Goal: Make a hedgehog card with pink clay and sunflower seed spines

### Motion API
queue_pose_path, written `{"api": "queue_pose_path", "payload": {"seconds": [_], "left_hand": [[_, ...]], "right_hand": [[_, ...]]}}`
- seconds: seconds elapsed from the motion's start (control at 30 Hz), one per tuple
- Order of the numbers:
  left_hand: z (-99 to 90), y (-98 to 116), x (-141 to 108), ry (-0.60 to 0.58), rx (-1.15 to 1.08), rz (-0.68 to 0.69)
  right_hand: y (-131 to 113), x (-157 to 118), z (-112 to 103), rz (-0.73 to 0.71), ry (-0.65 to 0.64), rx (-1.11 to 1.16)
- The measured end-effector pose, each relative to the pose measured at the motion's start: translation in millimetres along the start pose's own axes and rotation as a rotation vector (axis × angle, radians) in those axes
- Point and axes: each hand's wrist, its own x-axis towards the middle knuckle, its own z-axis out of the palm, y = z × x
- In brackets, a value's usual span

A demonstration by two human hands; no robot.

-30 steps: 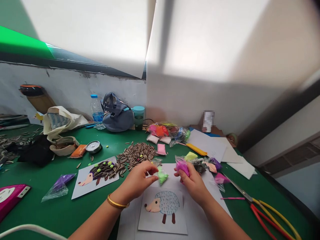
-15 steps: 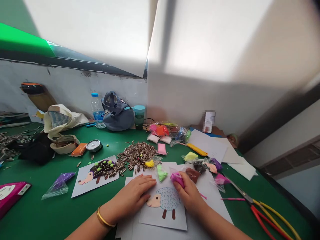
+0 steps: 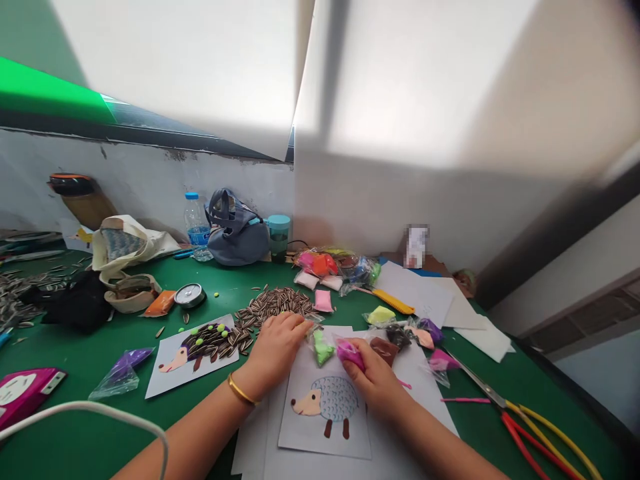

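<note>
My left hand (image 3: 281, 347), with a gold bangle at its wrist, reaches over the near edge of a pile of striped seeds (image 3: 273, 303); its fingertips are near the yellow clay's spot, and whether they hold anything is hidden. In my right hand (image 3: 373, 377) is a bag of magenta clay (image 3: 350, 352). Below and between the hands lies a sheet with a hedgehog picture (image 3: 335, 400), which has a peach face and brown legs. A bag of light green clay (image 3: 323, 348) rests between the hands. Another hedgehog card (image 3: 195, 353), covered with seeds and green dots, lies to the left.
Scissors (image 3: 500, 400) lie at the right, near white papers (image 3: 425, 293) and a yellow cutter (image 3: 394, 302). Bagged clays (image 3: 325, 263), a blue-grey bag (image 3: 237, 233) and a bottle (image 3: 197, 230) stand at the back. A white cable (image 3: 100, 407) crosses the lower left.
My left hand has moved up and away from the hedgehog sheet toward the seeds, now covering the yellow clay. The right hand has shifted slightly. A white cable has come into view.
</note>
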Motion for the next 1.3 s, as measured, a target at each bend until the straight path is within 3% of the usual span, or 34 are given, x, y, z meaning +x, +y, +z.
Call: {"api": "queue_pose_path", "payload": {"seconds": [0.1, 0.2, 0.4, 0.63, 0.73, 0.8, 0.9, 1.2, 1.3], "left_hand": [[5.2, -2.6, 11.3, -0.008, 0.024, -0.004], [5.8, -4.0, 14.0, 0.015, 0.007, 0.010], [-4.6, -5.4, 14.7, 0.136, -0.019, -0.017], [-6.2, 7.8, 5.2, 0.082, 0.030, -0.073], [-9.6, 19.4, -9.3, -0.027, -0.211, 0.077], [-10.9, 27.1, -19.3, -0.177, -0.380, 0.219], [-8.4, 35.0, -30.4, -0.286, -0.444, 0.281], [-2.5, 32.0, -36.1, -0.227, -0.398, 0.184], [-7.6, 36.9, -26.4, -0.130, -0.441, 0.034]], "right_hand": [[-6.6, 12.6, -2.3, -0.067, -0.100, -0.045], [-9.1, 20.5, 0.1, -0.031, -0.117, -0.098], [-6.9, 20.6, -12.8, 0.005, 0.003, -0.104], [11.9, 7.6, -24.4, 0.032, 0.141, -0.099], [17.7, -3.7, -17.2, 0.017, 0.120, -0.080], [20.3, -8.6, -12.1, 0.017, 0.077, -0.057], [23.0, -9.3, -6.7, 0.042, 0.069, -0.051], [17.2, -1.0, -9.6, 0.066, 0.103, -0.016], [4.9, 0.4, -11.2, 0.015, 0.121, -0.071]]}}
